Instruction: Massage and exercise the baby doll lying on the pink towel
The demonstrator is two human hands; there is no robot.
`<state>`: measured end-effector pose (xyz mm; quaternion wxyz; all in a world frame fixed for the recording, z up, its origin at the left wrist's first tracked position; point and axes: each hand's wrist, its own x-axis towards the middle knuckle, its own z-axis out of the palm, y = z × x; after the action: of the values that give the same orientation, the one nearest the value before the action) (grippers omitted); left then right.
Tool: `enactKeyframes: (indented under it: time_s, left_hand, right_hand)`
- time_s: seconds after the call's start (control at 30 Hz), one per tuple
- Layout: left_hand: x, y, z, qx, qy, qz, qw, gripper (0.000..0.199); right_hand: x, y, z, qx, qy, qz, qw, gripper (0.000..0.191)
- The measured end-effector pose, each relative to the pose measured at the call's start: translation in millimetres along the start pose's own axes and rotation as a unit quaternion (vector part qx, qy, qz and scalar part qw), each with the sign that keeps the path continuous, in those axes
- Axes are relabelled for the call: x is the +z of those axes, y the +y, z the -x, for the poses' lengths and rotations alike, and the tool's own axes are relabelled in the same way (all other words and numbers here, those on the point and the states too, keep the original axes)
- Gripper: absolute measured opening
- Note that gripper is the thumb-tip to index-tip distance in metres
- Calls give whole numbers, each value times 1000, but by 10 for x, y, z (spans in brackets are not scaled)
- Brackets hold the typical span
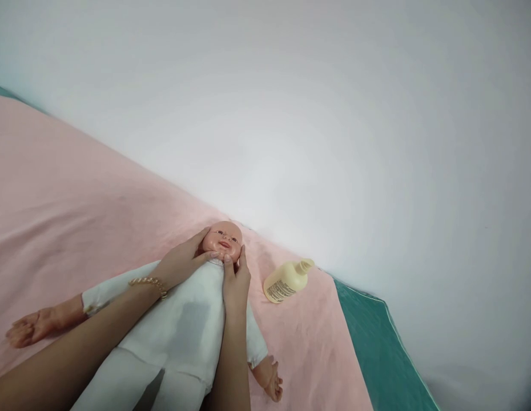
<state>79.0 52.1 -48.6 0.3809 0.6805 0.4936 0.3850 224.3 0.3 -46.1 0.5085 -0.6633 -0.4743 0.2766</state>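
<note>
A baby doll (192,319) with a white cloth body lies on its back on a pink cloth, its arms spread to both sides. My left hand (184,261) cups one side of the doll's head (225,235), its thumb at the chin. On the other side my right hand (237,279) holds the head, fingers along the cheek and thumb under the chin. A gold bracelet (149,281) circles my left wrist. Between my forearms, a grey patch marks the doll's belly.
A pale yellow bottle (286,281) lies tilted on the pink cloth (68,188), right of the doll's head. A green surface (381,348) shows beyond the cloth at the right. A white wall (291,125) rises behind.
</note>
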Motion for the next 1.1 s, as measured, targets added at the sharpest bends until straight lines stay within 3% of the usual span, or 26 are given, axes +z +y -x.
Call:
enactKeyframes:
  time_s: [0.2, 0.43, 0.87, 1.1]
  left_hand:
    - [-21, -20, 8, 27, -8, -26, 999, 71]
    - [25, -113, -15, 1, -6, -32, 999, 69]
    - [12, -45, -3, 5, -9, -2, 1000, 76]
    - [13, -73, -18, 13, -7, -13, 1000, 75]
  right_hand:
    - [9, 74, -37, -21, 21, 14, 999, 67]
    - [1, 127, -46, -30, 17, -4, 999, 68]
    - [-16, -54, 32, 10, -3, 13, 1000, 85]
    - [-4, -56, 16, 12, 4, 7, 1000, 80]
